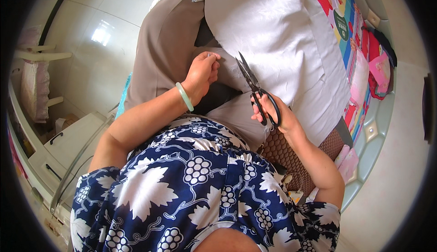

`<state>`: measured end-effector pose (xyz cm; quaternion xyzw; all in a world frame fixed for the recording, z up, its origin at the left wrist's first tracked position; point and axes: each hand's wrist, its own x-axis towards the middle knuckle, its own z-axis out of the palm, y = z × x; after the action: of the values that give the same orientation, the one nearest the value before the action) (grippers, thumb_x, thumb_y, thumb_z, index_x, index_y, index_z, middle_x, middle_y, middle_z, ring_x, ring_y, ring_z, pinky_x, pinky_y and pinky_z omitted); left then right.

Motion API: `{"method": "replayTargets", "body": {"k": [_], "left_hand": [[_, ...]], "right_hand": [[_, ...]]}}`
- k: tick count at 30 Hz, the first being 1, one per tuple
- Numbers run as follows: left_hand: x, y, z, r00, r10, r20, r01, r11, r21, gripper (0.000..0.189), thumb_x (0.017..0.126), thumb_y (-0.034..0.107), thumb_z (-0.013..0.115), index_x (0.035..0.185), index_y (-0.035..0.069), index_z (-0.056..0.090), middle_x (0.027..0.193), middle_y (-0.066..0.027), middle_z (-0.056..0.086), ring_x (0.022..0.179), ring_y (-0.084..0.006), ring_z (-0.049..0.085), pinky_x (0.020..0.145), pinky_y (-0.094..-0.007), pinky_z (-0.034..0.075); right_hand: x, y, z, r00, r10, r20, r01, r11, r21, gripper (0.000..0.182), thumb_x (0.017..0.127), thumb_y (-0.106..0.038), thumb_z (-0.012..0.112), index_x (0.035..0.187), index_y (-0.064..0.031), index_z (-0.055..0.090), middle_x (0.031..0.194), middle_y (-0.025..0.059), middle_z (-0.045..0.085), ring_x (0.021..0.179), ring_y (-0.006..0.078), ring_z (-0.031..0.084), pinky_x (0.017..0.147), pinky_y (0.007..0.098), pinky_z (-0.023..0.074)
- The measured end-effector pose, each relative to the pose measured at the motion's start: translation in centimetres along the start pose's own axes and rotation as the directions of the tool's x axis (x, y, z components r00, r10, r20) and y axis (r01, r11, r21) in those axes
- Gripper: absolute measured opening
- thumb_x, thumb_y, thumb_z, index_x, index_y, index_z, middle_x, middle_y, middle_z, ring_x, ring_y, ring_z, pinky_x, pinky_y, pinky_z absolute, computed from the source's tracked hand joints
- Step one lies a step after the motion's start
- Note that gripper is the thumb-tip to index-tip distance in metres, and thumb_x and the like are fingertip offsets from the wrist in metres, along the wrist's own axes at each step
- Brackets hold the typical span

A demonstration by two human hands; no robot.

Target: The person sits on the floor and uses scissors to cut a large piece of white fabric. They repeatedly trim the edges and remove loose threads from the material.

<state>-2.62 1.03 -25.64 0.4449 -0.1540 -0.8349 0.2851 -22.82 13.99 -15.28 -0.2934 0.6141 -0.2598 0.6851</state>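
My right hand (pixel 266 108) grips a pair of black-handled scissors (pixel 253 77), with fingers through the loops. The blades are slightly parted and point up and left, beside the frayed edge of a pale grey cloth (pixel 266 19). Loose threads hang along that edge. My left hand (pixel 203 71), with a pale green bangle (pixel 184 97) on the wrist, is curled closed over my lap. A tiny greyish bit (pixel 209 55) shows between its thumb and finger; too small to name. The cloth spreads across my brown trousers (pixel 160 43) and the bed on the right.
A striped, multicoloured cover (pixel 351 23) and pink cloths (pixel 379 68) lie at the right by a padded headboard (pixel 367 146). Under my right arm is a brown woven mat (pixel 283 151). At the left are a tiled floor (pixel 99 60) and white drawers (pixel 73 139).
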Motion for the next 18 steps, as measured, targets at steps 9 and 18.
{"method": "replayTargets", "body": {"k": [9,18], "left_hand": [[-0.5,1.0,-1.2,1.000,0.021,0.002,-0.021,1.000,-0.008,0.014,0.100,0.020,0.047,0.095,0.008,0.053,0.066,0.0025,0.042,0.051,-0.0071,0.027,0.047,-0.0227,0.025],[-2.6,1.2,-1.5,0.988,0.138,0.074,-0.143,0.987,0.074,0.015,0.102,0.022,0.046,0.097,0.009,0.053,0.068,0.0032,0.042,0.053,-0.0051,0.027,0.047,-0.0208,0.023]], "right_hand": [[5.8,-2.3,0.6,0.987,0.152,0.041,-0.148,0.985,-0.082,0.070,0.086,-0.069,0.051,0.094,0.0005,0.054,0.067,0.0019,0.054,0.052,0.0085,0.054,0.065,0.0298,0.0555],[1.1,-4.3,-0.9,0.997,-0.076,-0.023,0.077,0.996,0.042,0.072,0.091,-0.064,0.049,0.111,0.0050,0.053,0.078,0.0058,0.055,0.055,0.0095,0.051,0.069,0.0303,0.0543]]}}
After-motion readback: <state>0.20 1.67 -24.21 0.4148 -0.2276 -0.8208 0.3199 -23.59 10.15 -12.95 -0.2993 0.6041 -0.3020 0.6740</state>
